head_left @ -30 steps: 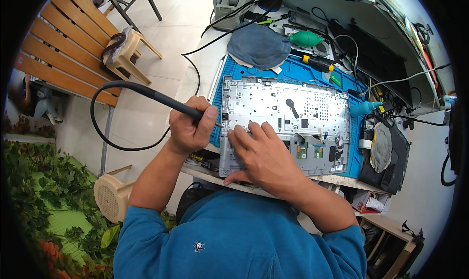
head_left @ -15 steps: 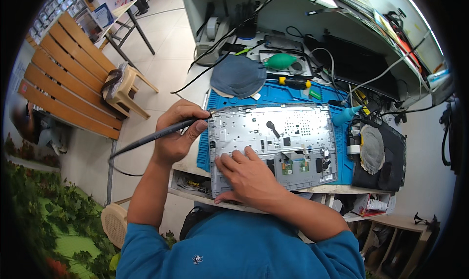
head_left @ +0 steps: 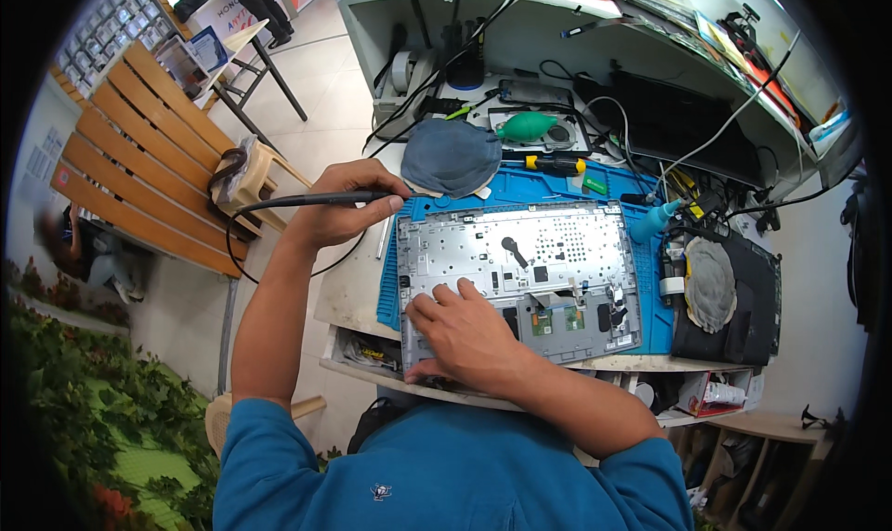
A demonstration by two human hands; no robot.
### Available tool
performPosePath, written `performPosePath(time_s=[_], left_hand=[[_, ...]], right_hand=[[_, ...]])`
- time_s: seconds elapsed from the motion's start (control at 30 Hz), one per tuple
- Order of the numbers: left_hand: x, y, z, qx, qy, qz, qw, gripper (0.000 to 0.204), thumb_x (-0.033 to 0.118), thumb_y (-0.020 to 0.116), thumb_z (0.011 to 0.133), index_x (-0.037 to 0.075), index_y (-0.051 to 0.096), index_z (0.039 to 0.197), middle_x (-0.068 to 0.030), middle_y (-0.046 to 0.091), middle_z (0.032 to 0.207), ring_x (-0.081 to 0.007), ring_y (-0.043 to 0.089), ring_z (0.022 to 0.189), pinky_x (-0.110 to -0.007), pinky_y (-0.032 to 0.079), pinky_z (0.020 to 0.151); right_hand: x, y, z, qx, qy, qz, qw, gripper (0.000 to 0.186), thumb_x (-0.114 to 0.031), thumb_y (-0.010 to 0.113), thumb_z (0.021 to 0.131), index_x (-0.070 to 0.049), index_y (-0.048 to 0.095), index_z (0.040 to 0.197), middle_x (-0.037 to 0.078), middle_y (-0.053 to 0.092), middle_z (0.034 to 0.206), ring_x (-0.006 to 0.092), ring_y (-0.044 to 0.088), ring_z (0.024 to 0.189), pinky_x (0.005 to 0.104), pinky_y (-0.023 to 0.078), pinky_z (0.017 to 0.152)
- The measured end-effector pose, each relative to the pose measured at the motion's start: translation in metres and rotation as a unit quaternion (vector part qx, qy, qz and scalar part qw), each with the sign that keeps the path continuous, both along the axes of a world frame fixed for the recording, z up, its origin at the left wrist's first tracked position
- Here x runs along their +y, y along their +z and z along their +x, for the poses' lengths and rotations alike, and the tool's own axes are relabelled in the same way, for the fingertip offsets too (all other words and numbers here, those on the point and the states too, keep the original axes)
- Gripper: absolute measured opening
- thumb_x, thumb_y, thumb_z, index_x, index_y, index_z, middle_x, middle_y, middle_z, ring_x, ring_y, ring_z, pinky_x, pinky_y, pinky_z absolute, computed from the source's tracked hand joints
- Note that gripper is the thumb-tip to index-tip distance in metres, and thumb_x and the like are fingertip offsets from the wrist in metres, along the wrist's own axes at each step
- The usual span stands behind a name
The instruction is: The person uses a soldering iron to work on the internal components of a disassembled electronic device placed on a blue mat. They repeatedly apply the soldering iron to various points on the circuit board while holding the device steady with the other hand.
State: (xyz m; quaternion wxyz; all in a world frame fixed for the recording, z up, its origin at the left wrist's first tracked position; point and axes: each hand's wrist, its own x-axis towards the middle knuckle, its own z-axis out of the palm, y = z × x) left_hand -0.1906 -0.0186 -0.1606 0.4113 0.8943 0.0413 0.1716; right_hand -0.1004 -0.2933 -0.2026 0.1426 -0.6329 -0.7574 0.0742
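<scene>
My left hand [head_left: 356, 206] is closed around a soldering iron [head_left: 325, 199], a slim black handle with a cable at its rear. Its front end points right, by the far left corner of a silver laptop case [head_left: 452, 252]; my fingers hide whether the tip touches it. The case lies inside up, showing a metal plate, black pads and small green boards. Over its near left part rests my right hand [head_left: 469, 336], fingers apart on the surface and thumb by the near edge.
Beneath the case is a blue mat [head_left: 655, 289]. Behind stand a grey round pad [head_left: 451, 157], a green bulb blower [head_left: 527, 126] and a yellow-black screwdriver [head_left: 555, 165]. At right are a blue bottle [head_left: 655, 222] and a second grey pad [head_left: 711, 285] on a black panel.
My left hand has moved slightly away from me, and the soldering iron lies more level, its cable higher. My right hand stays on the case. The whole view has shifted a little.
</scene>
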Motion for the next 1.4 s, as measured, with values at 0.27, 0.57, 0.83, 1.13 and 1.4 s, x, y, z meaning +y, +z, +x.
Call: performPosePath(time_s=[0.27, 0.57, 0.83, 1.13, 1.4], left_hand=[[-0.006, 0.005, 0.002, -0.027, 0.013, -0.092, 0.995, 0.022, 0.015, 0.085, 0.096, -0.003, 0.079, 0.106, -0.0092, 0.077, 0.101, -0.0139, 0.069, 0.09, -0.029, 0.054, 0.082], [0.015, 0.067, 0.031, -0.447, 0.127, -0.246, 0.851, 0.029, 0.019, 0.064, 0.115, -0.004, 0.065, 0.131, -0.0051, 0.064, 0.092, -0.0139, 0.059, 0.078, -0.031, 0.05, 0.077], [0.036, 0.166, 0.175, -0.361, 0.24, 0.102, 0.895, 0.02, 0.015, 0.077, 0.103, -0.001, 0.076, 0.115, -0.0085, 0.076, 0.085, -0.0128, 0.074, 0.072, -0.028, 0.057, 0.066], [0.119, 0.203, 0.277, -0.19, 0.27, 0.291, 0.898, 0.031, 0.017, 0.063, 0.108, -0.012, 0.074, 0.114, -0.0206, 0.082, 0.087, -0.0243, 0.083, 0.075, -0.034, 0.066, 0.069], [0.111, 0.224, 0.316, -0.077, 0.287, 0.164, 0.94, 0.028, 0.024, 0.068, 0.104, -0.001, 0.081, 0.099, -0.0166, 0.083, 0.086, -0.0244, 0.082, 0.078, -0.04, 0.066, 0.077]], right_hand=[[0.0, 0.0, -0.004, -0.026, 0.011, -0.007, 1.0, 0.088, -0.073, 0.076, 0.081, 0.003, 0.07, 0.126, 0.008, 0.065, 0.115, 0.0255, 0.06, 0.113, 0.0416, 0.046, 0.097], [-0.005, -0.01, -0.003, -0.013, 0.002, 0.034, 0.999, 0.091, -0.074, 0.076, 0.082, 0.003, 0.067, 0.132, 0.009, 0.064, 0.114, 0.0269, 0.061, 0.111, 0.0416, 0.046, 0.095], [-0.013, -0.012, -0.003, 0.001, -0.021, 0.031, 0.999, 0.09, -0.071, 0.079, 0.081, 0.003, 0.068, 0.131, 0.008, 0.063, 0.12, 0.0261, 0.056, 0.118, 0.044, 0.044, 0.101], [-0.011, -0.014, -0.007, 0.027, 0.008, 0.028, 0.999, 0.101, -0.078, 0.071, 0.086, 0.006, 0.062, 0.141, 0.012, 0.063, 0.128, 0.0307, 0.056, 0.124, 0.051, 0.043, 0.11], [-0.016, -0.01, -0.002, -0.002, -0.008, 0.009, 1.0, 0.105, -0.077, 0.073, 0.084, 0.007, 0.06, 0.145, 0.011, 0.063, 0.129, 0.0287, 0.055, 0.123, 0.0452, 0.041, 0.106]])
